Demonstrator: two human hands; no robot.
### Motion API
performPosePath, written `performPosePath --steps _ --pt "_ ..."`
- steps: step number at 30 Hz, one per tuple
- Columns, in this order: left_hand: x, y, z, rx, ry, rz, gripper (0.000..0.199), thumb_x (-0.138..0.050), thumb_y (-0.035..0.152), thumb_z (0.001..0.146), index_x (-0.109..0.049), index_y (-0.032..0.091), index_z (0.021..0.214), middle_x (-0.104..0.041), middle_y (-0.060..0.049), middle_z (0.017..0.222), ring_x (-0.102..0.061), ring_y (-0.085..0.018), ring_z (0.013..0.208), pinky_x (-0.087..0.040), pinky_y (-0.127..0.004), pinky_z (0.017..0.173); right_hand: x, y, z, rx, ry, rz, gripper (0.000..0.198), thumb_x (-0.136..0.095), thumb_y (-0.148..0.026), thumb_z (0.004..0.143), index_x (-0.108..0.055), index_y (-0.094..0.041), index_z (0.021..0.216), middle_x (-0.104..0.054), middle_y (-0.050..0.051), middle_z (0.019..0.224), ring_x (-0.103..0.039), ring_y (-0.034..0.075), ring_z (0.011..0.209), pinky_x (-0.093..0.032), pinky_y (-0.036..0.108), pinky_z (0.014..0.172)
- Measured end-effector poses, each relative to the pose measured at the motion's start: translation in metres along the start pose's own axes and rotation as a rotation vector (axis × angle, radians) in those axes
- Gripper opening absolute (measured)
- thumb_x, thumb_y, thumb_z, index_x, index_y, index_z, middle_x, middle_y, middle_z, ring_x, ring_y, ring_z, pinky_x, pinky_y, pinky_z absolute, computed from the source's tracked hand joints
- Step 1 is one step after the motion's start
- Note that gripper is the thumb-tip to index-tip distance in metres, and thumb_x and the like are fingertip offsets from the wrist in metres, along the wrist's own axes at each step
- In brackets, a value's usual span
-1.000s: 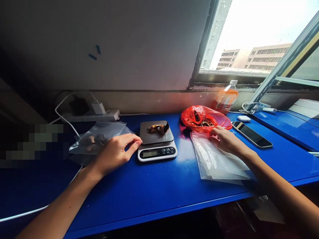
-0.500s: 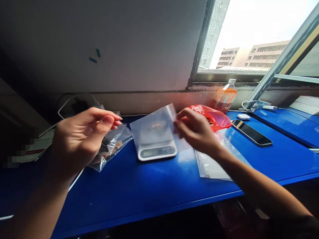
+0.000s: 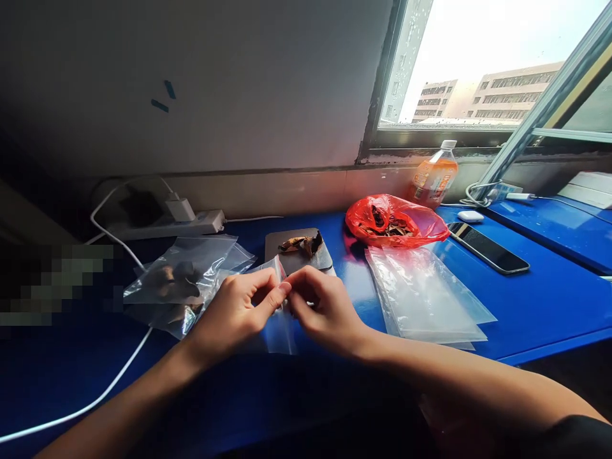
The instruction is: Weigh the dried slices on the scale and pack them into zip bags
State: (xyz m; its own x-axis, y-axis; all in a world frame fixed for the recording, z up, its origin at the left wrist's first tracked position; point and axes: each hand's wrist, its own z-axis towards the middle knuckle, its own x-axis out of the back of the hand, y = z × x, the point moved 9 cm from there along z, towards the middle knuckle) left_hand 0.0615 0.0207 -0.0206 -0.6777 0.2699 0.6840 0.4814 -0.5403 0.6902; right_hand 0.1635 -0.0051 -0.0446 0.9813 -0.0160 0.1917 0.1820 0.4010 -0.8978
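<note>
Both your hands meet in front of the scale, low over the blue table (image 3: pixel 549 293). Your left hand (image 3: pixel 243 306) has thumb and index finger pinched together on the top edge of a clear bag (image 3: pixel 281 338). Your right hand (image 3: pixel 329 306) pinches the same edge right beside it, its fingers touching or nearly touching those of the left. Bag hangs below your grip, a thin reddish line along its edge; contents, if any, hard to make out behind the hands.

Just beyond: the scale (image 3: pixel 273 245), display hidden by your hands. A curled, dried brown leaf (image 3: pixel 299 245) lies on its plate.

Left of your left hand: filled clear bags (image 3: pixel 165 274), overlapping, brown matter inside. Behind them, a white power strip (image 3: pixel 208 222) with a charger (image 3: pixel 180 209) plugged in.

Right of the scale: an open red plastic bag (image 3: pixel 428 229) of dried brown pieces, a stack of flat clear bags (image 3: pixel 425 306) just in front of it. Farther right, a phone (image 3: pixel 492 250); behind the red bag, an orange drink bottle (image 3: pixel 436 178).
</note>
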Motion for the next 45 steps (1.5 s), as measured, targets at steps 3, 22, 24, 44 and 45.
performPosePath --steps 3,22,24,44,45 --pt "-0.004 -0.009 -0.003 0.039 0.045 -0.138 0.022 -0.058 0.041 0.087 -0.049 0.022 0.089 -0.058 0.005 0.065 -0.052 -0.012 0.058 -0.037 -0.021 0.051 0.003 0.004 -0.001 -0.004 0.042 0.004 0.008 -0.054 -0.020 0.079 -0.049 -0.022 0.084 -0.060 -0.002 0.072 -0.056 0.011 0.061 -0.044 0.022 0.056" --pt "-0.004 0.015 -0.019 -0.318 0.197 0.106 0.034 -0.048 0.011 0.085 -0.038 0.026 0.113 -0.041 0.012 0.059 -0.041 -0.006 0.046 -0.034 -0.014 0.047 0.005 -0.029 -0.009 0.368 0.052 -0.628 0.021 -0.049 -0.010 0.080 -0.061 -0.018 0.095 -0.062 0.001 0.076 -0.055 0.012 0.063 -0.043 0.022 0.060" --pt "0.000 0.017 -0.020 -0.331 0.227 0.128 0.034 -0.048 0.010 0.084 -0.040 0.025 0.113 -0.042 0.012 0.058 -0.044 -0.006 0.046 -0.036 -0.014 0.048 -0.002 -0.031 -0.011 0.388 0.007 -0.718 0.023 -0.053 -0.017 0.085 -0.062 -0.018 0.106 -0.063 0.004 0.083 -0.058 0.015 0.072 -0.045 0.026 0.064" --pt "0.009 0.043 -0.030 -0.563 0.217 0.246 0.036 -0.050 0.010 0.085 -0.046 0.024 0.118 -0.049 0.009 0.063 -0.048 -0.008 0.049 -0.043 -0.019 0.052 -0.008 -0.028 -0.018 0.443 -0.136 -0.888 0.077 -0.076 -0.045 0.073 -0.044 -0.017 0.138 -0.031 0.022 0.145 -0.038 0.038 0.131 -0.050 0.055 0.094" --pt "0.013 0.045 -0.032 -0.586 0.242 0.258 0.035 -0.054 0.015 0.087 -0.046 0.024 0.120 -0.057 0.004 0.075 -0.057 -0.011 0.061 -0.050 -0.024 0.061 -0.007 -0.027 -0.018 0.434 -0.150 -0.881 0.084 -0.077 -0.047 0.072 -0.040 -0.018 0.141 -0.029 0.022 0.147 -0.036 0.039 0.134 -0.049 0.056 0.095"
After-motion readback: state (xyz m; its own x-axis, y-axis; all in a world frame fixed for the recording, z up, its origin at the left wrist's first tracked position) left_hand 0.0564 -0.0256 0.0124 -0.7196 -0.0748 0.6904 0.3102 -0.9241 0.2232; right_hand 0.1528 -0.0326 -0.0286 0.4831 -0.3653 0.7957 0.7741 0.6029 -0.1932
